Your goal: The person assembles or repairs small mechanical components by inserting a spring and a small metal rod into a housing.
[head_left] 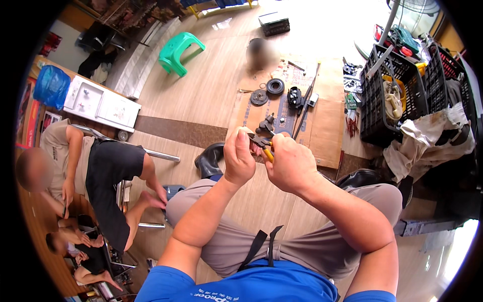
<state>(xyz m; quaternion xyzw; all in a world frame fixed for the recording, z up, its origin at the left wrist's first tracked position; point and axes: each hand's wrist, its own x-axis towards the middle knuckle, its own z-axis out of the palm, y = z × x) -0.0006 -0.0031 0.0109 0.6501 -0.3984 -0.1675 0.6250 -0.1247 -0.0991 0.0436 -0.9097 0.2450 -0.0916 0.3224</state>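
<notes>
Both of my hands are raised close together above the near edge of a cardboard sheet (326, 143). In my right hand (292, 163) is a pair of pliers (268, 153) with yellow handles, its dark jaws pointing toward my left hand (238, 158). The left fingers are pinched together right at the jaws; whatever they hold is too small to make out. Just beyond the hands, a dark grey metal part (267, 124) lies on the cardboard. Farther back are a black ring (275, 86), a grey disc (259, 97) and a black mechanical part (294, 97).
Black plastic crates (372, 108) with tools stand at the right, beside a pale cloth (427, 133). A green stool (177, 53) is at the far left. One person (113, 173) sits at the left near a white tray (103, 103); another person (83, 236) is below.
</notes>
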